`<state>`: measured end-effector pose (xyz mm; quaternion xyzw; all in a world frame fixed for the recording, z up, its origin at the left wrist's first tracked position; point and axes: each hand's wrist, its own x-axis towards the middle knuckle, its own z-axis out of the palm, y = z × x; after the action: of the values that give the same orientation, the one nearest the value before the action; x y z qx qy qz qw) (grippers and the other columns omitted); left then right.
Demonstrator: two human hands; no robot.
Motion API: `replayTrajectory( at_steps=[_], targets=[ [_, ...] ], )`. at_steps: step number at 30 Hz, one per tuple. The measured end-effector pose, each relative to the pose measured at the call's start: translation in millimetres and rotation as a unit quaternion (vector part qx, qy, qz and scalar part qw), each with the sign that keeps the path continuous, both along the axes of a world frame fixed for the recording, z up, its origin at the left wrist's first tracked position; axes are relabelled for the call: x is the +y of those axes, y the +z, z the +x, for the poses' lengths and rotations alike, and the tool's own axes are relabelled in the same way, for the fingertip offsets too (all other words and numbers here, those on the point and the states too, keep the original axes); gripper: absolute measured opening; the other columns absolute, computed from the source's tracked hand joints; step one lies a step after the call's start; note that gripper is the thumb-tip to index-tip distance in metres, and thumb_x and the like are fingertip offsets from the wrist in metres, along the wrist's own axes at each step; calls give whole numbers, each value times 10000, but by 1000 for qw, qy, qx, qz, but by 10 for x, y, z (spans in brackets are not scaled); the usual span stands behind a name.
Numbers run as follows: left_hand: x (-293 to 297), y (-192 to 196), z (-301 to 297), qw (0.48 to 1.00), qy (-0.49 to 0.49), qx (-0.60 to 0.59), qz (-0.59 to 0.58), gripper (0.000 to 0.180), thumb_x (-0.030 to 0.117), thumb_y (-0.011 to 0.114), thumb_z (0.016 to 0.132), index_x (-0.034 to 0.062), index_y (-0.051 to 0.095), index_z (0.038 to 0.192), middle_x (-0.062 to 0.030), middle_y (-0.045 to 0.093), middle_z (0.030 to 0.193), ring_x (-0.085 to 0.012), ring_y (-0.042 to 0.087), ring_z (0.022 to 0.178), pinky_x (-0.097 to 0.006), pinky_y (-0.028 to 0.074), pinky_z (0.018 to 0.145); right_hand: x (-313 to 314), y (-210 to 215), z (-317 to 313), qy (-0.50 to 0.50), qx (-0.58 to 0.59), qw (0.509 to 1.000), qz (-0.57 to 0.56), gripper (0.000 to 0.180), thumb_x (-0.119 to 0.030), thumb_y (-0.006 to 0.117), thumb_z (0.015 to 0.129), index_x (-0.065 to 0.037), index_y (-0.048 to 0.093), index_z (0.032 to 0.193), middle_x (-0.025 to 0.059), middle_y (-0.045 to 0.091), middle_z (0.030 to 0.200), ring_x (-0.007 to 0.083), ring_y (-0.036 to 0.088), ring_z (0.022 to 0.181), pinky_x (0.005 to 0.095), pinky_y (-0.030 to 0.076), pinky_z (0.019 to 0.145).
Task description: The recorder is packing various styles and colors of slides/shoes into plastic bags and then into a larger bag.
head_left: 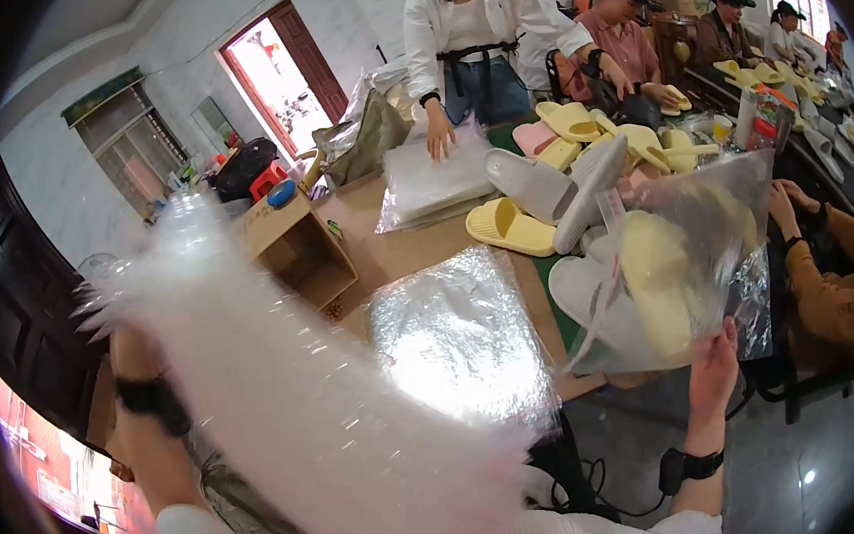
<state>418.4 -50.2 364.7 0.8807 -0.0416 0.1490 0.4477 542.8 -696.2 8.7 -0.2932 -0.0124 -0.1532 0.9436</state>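
Observation:
My right hand (716, 365) pinches the lower edge of a clear plastic bag (745, 287), held up at the right side of the table. Through its film a yellow slipper (654, 284) shows; whether it lies inside or behind I cannot tell. On the left, a large translucent plastic bag (285, 379), smeared by motion, stretches from upper left down across my front. My left hand (134, 342) is raised against its left edge and holds it up, the fingers hidden and blurred. Between my hands a shiny stack of clear bags (457, 335) lies on the table.
Grey and yellow slippers (531, 186) pile up on the table's right. An open cardboard box (295, 245) stands at the left. Across the table a person's hand (440, 140) rests on more plastic bags (430, 181). Another person's hands (791, 200) are close at the right.

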Motion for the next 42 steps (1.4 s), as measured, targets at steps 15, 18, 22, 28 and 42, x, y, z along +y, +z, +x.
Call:
replayTrajectory(
  at_steps=[15, 18, 22, 28, 42],
  targets=[
    [-681, -2653, 2011, 891, 47, -98, 441, 603, 340, 743, 780, 66, 570, 1288, -237, 607, 1189, -425, 570, 1103, -467, 470, 956, 11, 399, -218, -11, 90, 986, -138, 261, -80, 485, 1020, -52, 545, 1273, 36, 602, 1214, 148, 569, 1150, 304, 456, 970],
    [-823, -2203, 1425, 948, 75, -39, 308, 647, 376, 729, 811, 66, 525, 1341, -231, 538, 1326, -430, 514, 1194, -493, 427, 1022, -10, 607, -18, 34, 56, 979, -191, 292, -91, 498, 1017, -45, 540, 1302, 14, 577, 1237, 125, 566, 1133, 282, 455, 948],
    [-861, -2293, 321, 947, 40, 152, 280, 730, 548, 681, 827, 160, 511, 1422, -298, 387, 1485, -530, 366, 1346, -547, 337, 1115, 654, 1020, 407, 103, 15, 910, -401, 241, -56, 539, 970, -26, 564, 1208, 6, 576, 1104, 45, 553, 895, 170, 421, 646],
    [-1100, -3049, -660, 923, 222, 125, 289, 814, 382, 706, 851, 33, 343, 1490, -444, 147, 1503, -590, 122, 1417, -578, 180, 1165, 2613, 1031, 594, 243, -114, 824, -499, 223, -80, 558, 960, -33, 603, 1174, 10, 664, 932, 107, 627, 772, 258, 485, 676],
    [-671, -3079, -726, 881, 304, 224, -285, 637, 482, 387, 1032, -87, 606, 1218, -229, 674, 1115, -321, 636, 1057, -400, 450, 941, 2999, 459, 582, -12, -86, 587, -805, 843, -410, 865, 677, 45, 515, 1296, 269, 576, 1206, 380, 525, 1194, 454, 430, 1010]
  ],
)
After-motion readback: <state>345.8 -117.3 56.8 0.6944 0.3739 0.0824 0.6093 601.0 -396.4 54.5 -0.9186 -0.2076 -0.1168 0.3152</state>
